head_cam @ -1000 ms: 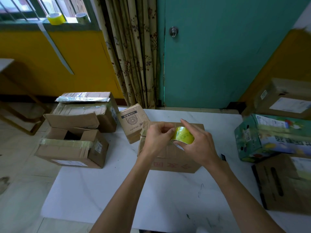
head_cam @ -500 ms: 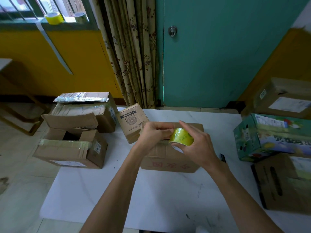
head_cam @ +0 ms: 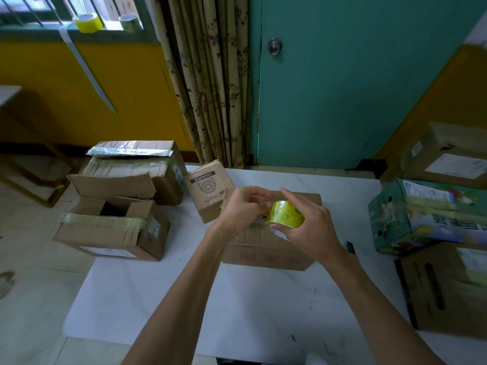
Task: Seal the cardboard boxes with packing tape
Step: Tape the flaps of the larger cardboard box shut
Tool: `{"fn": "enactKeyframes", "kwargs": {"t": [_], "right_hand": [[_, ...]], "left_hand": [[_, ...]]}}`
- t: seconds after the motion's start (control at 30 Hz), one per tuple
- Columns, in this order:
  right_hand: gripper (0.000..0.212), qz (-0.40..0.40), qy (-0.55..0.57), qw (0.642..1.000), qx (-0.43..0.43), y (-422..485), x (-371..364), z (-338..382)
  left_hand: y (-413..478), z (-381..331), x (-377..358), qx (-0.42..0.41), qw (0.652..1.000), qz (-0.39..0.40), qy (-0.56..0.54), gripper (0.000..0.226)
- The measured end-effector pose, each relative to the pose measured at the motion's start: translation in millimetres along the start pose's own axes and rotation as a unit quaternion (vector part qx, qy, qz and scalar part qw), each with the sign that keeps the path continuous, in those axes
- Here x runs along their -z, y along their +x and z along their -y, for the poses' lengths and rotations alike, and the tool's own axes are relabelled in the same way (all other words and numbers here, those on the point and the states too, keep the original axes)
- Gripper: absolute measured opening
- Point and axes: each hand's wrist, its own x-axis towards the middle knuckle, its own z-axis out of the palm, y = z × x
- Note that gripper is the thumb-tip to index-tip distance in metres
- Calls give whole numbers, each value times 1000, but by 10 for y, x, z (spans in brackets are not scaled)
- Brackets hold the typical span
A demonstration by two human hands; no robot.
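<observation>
A yellow-green roll of packing tape (head_cam: pixel 286 214) hovers over a brown cardboard box (head_cam: pixel 266 252) with red print on its front, which stands in the middle of the white table (head_cam: pixel 237 312). My right hand (head_cam: pixel 312 229) grips the roll from the right, index finger raised above it. My left hand (head_cam: pixel 243 206) is curled at the roll's left edge, its fingertips pinching at the tape there. Whether a free end is lifted cannot be seen.
A small printed box (head_cam: pixel 208 191) leans behind the left hand. Two open brown boxes (head_cam: pixel 113 227) sit on the floor at the left. A green printed box (head_cam: pixel 427 214) and brown boxes (head_cam: pixel 445 288) crowd the right. Spare tape rolls (head_cam: pixel 87 22) rest on the windowsill.
Both hands with the roll have shifted slightly right over the box. My right index finger has lifted off the roll. The left fingers keep working at its edge.
</observation>
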Motion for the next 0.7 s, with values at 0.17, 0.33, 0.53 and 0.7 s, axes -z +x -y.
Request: {"fn": "enactKeyframes", "kwargs": {"t": [0.17,0.33,0.53,0.7], "right_hand": [[83,-18,2,1000,-2,-23,-32,-34],[81,-31,-27,999,5,25,-66,50],[79,-26,-20,999,12,-4,-131,33],[79,-28,-23,999,15,-16,-180,3]], "left_hand": [[15,-3,-148,-55,989,-64,118,19],[2,92,-236,-44,980,-130,141,50],[-4,49,-255,-80,961,-210,160,22],[2,47,-240,-92,950,-221,201,17]]}}
